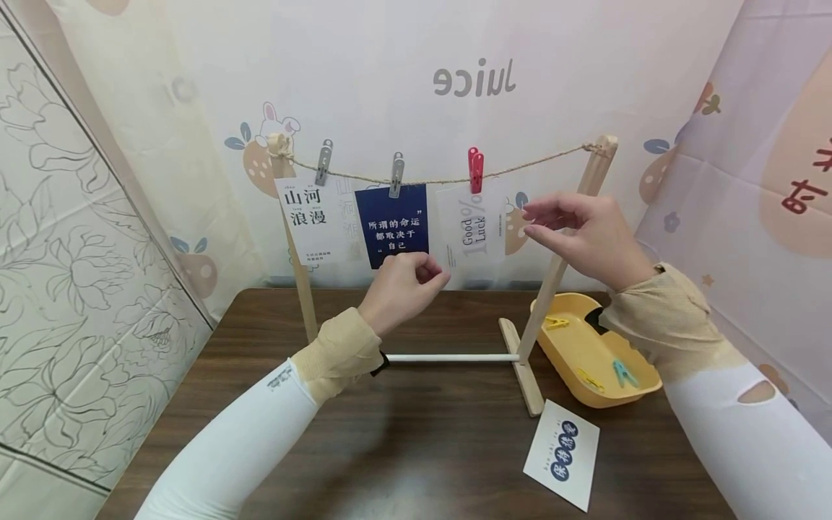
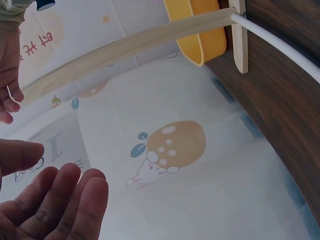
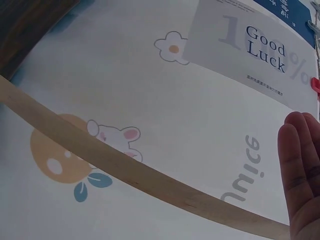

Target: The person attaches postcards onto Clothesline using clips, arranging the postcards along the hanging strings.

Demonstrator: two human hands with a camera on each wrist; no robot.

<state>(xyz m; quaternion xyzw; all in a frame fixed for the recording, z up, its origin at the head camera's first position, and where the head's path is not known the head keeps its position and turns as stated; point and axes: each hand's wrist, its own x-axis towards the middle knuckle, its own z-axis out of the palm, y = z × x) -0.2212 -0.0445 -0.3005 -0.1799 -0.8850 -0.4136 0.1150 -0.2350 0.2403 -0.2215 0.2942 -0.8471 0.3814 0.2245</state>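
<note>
A "Good Luck" card (image 1: 471,235) hangs from a twine line (image 1: 539,158) under a red clothespin (image 1: 477,172). My left hand (image 1: 404,285) is near its lower left corner, in front of the bottom of a navy card (image 1: 383,206). In the left wrist view, that hand's thumb and fingers (image 2: 92,207) stand apart with nothing between them. My right hand (image 1: 578,231) is in the air right of the "Good Luck" card, holding nothing; its fingers (image 3: 295,160) look straight in the right wrist view. Grey clothespins (image 1: 324,162) hold the navy card and a white card (image 1: 312,242).
Wooden posts (image 1: 548,289) carry the line, with a white rod (image 1: 455,357) between them low down. At the right stands a yellow tray (image 1: 572,347) with several clothespins (image 1: 624,373). Another white card (image 1: 578,462) lies on the brown table (image 1: 416,433) in front of it.
</note>
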